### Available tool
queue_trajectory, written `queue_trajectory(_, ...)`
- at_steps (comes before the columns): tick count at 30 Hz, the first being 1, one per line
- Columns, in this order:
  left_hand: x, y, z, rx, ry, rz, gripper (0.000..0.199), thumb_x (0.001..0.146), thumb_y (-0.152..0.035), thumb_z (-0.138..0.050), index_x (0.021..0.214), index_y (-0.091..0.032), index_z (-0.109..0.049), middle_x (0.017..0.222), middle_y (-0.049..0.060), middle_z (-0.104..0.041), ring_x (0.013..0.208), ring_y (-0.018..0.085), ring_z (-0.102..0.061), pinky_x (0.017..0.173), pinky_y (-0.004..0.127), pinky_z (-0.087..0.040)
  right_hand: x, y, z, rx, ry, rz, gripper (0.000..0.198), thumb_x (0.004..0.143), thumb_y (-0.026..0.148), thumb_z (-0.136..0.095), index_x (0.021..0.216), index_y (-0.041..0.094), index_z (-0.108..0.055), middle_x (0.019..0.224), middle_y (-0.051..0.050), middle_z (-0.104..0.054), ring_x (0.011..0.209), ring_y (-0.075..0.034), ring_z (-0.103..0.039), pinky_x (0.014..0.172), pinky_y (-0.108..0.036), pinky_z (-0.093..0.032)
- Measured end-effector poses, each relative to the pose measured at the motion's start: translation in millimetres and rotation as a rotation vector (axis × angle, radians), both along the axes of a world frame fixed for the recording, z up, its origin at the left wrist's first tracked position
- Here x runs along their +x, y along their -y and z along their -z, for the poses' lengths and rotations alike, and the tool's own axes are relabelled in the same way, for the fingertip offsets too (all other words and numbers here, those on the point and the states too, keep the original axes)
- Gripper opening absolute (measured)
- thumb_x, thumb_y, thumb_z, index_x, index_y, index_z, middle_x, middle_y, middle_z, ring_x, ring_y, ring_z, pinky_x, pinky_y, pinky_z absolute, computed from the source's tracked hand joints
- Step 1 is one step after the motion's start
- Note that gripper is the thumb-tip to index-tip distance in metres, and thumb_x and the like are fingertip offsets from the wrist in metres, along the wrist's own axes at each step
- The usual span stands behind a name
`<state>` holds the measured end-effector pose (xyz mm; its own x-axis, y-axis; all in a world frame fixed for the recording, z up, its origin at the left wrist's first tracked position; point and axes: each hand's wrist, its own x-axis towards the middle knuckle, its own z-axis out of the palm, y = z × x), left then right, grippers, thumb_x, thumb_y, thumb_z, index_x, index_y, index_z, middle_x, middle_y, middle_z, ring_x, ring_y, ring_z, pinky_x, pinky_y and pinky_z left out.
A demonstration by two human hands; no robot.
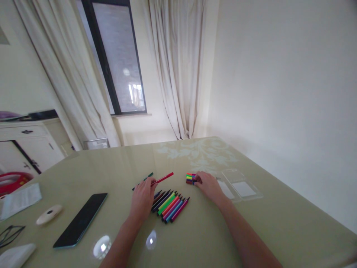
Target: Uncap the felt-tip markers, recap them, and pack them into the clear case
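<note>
My left hand [144, 196] is closed around a red felt-tip pen [164, 178], which points up and to the right. Behind that hand lies a dark green pen [147, 176], partly hidden by the fingers. Just right of the hand, a row of uncapped felt-tip pens [170, 206] in many colours rests on the table, dark tips pointing away from me. My right hand [208, 184] is pinched at the near right end of a small cluster of coloured pen caps [189, 178]. Its fingers cover part of the cluster.
An open clear plastic case [242, 188] lies flat beyond my right wrist on the table [279, 223]. To the left are a black phone [80, 220], a white oval object [49, 214], glasses [11, 235] and a pale sheet [22, 200]. A wall borders the right side.
</note>
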<state>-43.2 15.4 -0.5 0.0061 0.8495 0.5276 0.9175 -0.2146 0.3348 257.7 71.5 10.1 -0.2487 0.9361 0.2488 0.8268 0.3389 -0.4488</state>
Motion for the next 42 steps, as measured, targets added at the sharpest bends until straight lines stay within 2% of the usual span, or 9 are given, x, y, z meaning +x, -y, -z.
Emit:
queue_trajectory(2,2.9,1.0,-0.3,0.006,-0.004,0.032,0.017,0.101,-0.033,-0.045,0.098,-0.023,-0.059,0.092,0.005,-0.073,0.090,0.026,-0.067,0.085,0.040,-0.050,-5.5,3.5,-3.5,0.041,-0.079,-0.037,0.008,0.090,0.024,-0.066,0.097,0.020,-0.068,0.098,-0.005,-0.070,0.087,-0.020,-0.063,0.077,-0.029,-0.044)
queue_trajectory(6,12.2,3.3,-0.3,-0.030,-0.014,0.143,0.016,0.101,-0.028,-0.046,0.098,-0.023,-0.061,0.094,0.004,-0.073,0.091,0.024,-0.067,0.085,0.039,-0.050,-25.8,14.2,-8.5,0.097,-0.279,-0.245,0.037,0.094,0.037,-0.066,0.129,0.024,-0.062,0.117,-0.007,-0.069,0.092,-0.019,-0.066,0.085,-0.031,-0.049)
queue_trajectory(11,20.7,7.3,-0.1,-0.041,-0.057,0.185,0.018,0.103,-0.026,-0.045,0.100,-0.022,-0.062,0.097,0.004,-0.073,0.093,0.022,-0.066,0.085,0.037,-0.048,-45.5,22.2,-5.9,0.107,-0.277,-0.398,0.020,0.100,0.033,-0.059,0.102,0.022,-0.075,0.098,-0.005,-0.074,0.095,-0.020,-0.068,0.089,-0.031,-0.050)
queue_trajectory(21,42.0,13.1,-5.7,-0.157,-0.245,0.284,0.027,0.106,-0.032,-0.041,0.101,-0.024,-0.066,0.093,0.004,-0.073,0.087,0.023,-0.065,0.081,0.035,-0.045,-44.1,21.1,-9.0,0.131,-0.217,-0.486,0.021,0.101,0.030,-0.059,0.099,0.022,-0.079,0.093,-0.004,-0.075,0.090,-0.017,-0.068,0.085,-0.027,-0.050)
queue_trajectory(24,31.1,10.9,-8.0,-0.196,-0.143,0.261,0.033,0.106,-0.034,-0.036,0.096,-0.024,-0.066,0.091,0.004,-0.073,0.087,0.022,-0.065,0.082,0.034,-0.046,-30.1,14.5,-12.8,0.168,-0.178,-0.424,0.024,0.101,0.029,-0.057,0.095,0.022,-0.079,0.093,-0.005,-0.074,0.092,-0.018,-0.068,0.086,-0.028,-0.049)
queue_trajectory(30,-27.1,-4.4,1.6,-0.154,0.132,0.004,0.041,0.103,-0.042,-0.031,0.092,-0.023,-0.065,0.093,0.007,-0.073,0.092,0.024,-0.068,0.086,0.037,-0.050,7.7,-2.9,-17.1,0.212,-0.300,-0.008,0.022,0.098,0.027,-0.058,0.096,0.022,-0.079,0.094,-0.006,-0.075,0.089,-0.020,-0.068,0.085,-0.030,-0.050)
queue_trajectory(34,-41.9,-8.8,10.9,-0.231,0.065,0.008,0.034,0.095,-0.040,-0.044,0.087,-0.022,-0.071,0.091,0.009,-0.073,0.093,0.027,-0.068,0.088,0.039,-0.051,-6.3,2.7,-11.4,0.128,-0.172,-0.050,0.019,0.096,0.027,-0.060,0.096,0.023,-0.079,0.095,-0.005,-0.072,0.089,-0.019,-0.067,0.081,-0.029,-0.049)
queue_trajectory(39,-43.0,-7.8,10.7,-0.414,0.191,0.068,0.040,0.092,-0.050,-0.048,0.096,-0.021,-0.076,0.093,0.007,-0.076,0.082,0.025,-0.068,0.078,0.037,-0.054,-30.2,12.7,-3.0,0.080,-0.038,-0.096,0.012,0.094,0.024,-0.064,0.089,0.023,-0.075,0.097,-0.005,-0.071,0.093,-0.019,-0.066,0.082,-0.028,-0.047)
queue_trajectory(42,-49.7,-11.2,14.3,-0.264,0.174,-0.048,0.043,0.094,-0.046,-0.044,0.105,-0.018,-0.075,0.105,0.011,-0.074,0.093,0.027,-0.068,0.089,0.041,-0.053,-34.9,12.6,3.2,0.019,0.025,-0.060,0.004,0.092,0.023,-0.067,0.090,0.021,-0.070,0.097,-0.005,-0.072,0.092,-0.020,-0.066,0.079,-0.028,-0.045)
